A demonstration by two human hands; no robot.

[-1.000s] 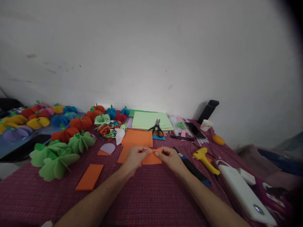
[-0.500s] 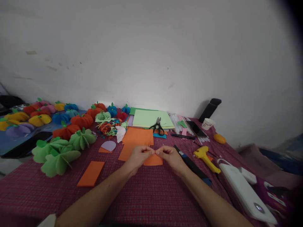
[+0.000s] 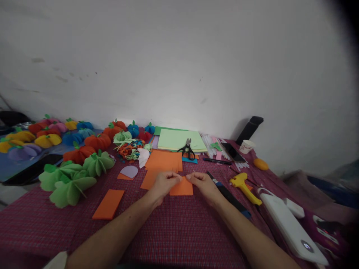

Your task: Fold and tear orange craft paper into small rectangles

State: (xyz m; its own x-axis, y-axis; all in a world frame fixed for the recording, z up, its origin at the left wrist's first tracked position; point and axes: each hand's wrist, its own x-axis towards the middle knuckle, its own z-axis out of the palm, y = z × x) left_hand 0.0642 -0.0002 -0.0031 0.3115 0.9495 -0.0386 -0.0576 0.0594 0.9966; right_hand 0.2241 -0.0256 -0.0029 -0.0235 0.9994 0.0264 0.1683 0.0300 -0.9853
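Observation:
Both my hands meet over a small orange paper piece (image 3: 183,188) on the maroon checked tablecloth (image 3: 179,231). My left hand (image 3: 163,184) pinches its upper left edge with curled fingers. My right hand (image 3: 202,184) pinches the upper right edge the same way. Just beyond them lie larger orange sheets (image 3: 163,161) and black scissors (image 3: 187,150) resting on a stack of light green paper (image 3: 179,139).
Several paper pumpkins in green (image 3: 67,179), orange (image 3: 97,142), blue and yellow sit at the left. An orange rectangle (image 3: 108,204) lies front left. A yellow glue gun (image 3: 243,183), a white power bank (image 3: 288,226), a phone (image 3: 232,152) and a paper cup (image 3: 246,146) are at right.
My fingertips drew together along the top edge of the orange piece, then parted a little. The view shifted slightly; nothing else moved.

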